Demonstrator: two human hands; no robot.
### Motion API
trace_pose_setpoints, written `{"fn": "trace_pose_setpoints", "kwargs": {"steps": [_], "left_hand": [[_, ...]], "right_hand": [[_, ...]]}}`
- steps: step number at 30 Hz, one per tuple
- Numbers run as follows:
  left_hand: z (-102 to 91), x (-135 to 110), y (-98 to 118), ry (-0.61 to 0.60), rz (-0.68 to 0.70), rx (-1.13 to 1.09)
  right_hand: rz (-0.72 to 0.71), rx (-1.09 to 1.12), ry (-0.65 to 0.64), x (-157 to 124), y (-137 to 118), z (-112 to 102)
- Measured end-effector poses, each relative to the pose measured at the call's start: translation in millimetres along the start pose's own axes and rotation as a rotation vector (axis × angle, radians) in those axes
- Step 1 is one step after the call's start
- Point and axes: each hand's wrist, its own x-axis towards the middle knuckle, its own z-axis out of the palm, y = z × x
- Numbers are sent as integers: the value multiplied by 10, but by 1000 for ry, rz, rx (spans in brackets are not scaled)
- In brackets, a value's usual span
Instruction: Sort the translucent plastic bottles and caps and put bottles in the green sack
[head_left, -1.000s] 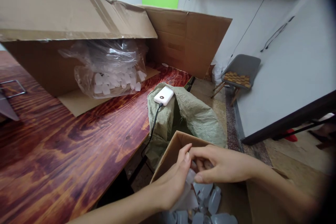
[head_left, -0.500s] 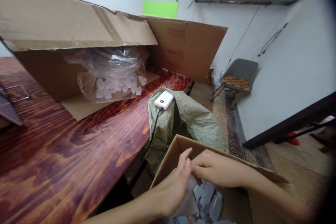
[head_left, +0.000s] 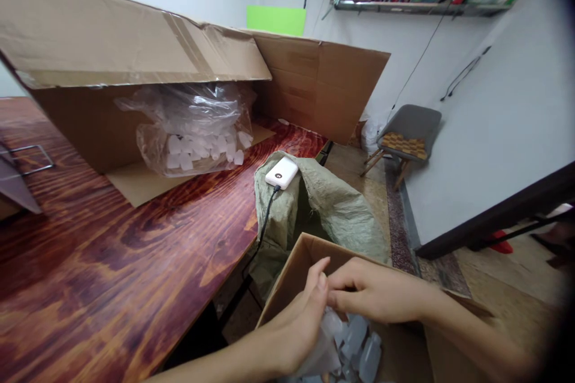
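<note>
Head view has you over an open cardboard box [head_left: 300,256] that stands on the floor by the table [head_left: 135,263], both hands meeting above it. Your left hand [head_left: 294,326] is closed around a translucent plastic bottle [head_left: 324,354], palm turned inward, forearm coming up from the lower edge of the picture. Your right hand [head_left: 375,298] reaches in from the right with the wrist level, its thumb and fingers pinched together at the bottle's upper end, touching your left fingertips [head_left: 321,280]. What sits between those pinched fingers is hidden, so you cannot tell from here whether it is a cap or the neck itself.

By the look of it, you are working the top of one bottle while it hangs over the loose bottles [head_left: 359,341] lying in the box. The next move calls for a steady left grip, since the thin plastic will likely give under squeeze, and for keeping the work above the box.

Beyond it, a green sack [head_left: 335,209] carries a white power bank [head_left: 281,172] with its black cable [head_left: 265,221]; a large carton [head_left: 135,42] on the table holds a clear bag of white pieces [head_left: 197,131].
</note>
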Motion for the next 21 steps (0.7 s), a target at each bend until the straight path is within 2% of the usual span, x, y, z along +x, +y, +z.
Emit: {"fn": "trace_pose_setpoints", "kwargs": {"steps": [3, 5, 9, 13, 15, 17, 21], "left_hand": [[3, -5, -12, 30, 8, -19], [5, -3, -28, 69, 38, -66], [6, 17, -58, 45, 6, -10], [31, 43, -97, 105, -46, 54], [55, 55, -117, 159, -43, 42], [77, 67, -127, 168, -79, -22], [93, 84, -121, 136, -185, -218]], "right_hand": [[70, -4, 12, 2, 17, -9], [18, 56, -22, -7, 29, -31], [-36, 110, -89, -3, 39, -20], [140, 110, -48, 52, 56, 119], [236, 138, -58, 66, 79, 176], [274, 146, -66, 57, 98, 189], [116, 107, 16, 11, 97, 128]]}}
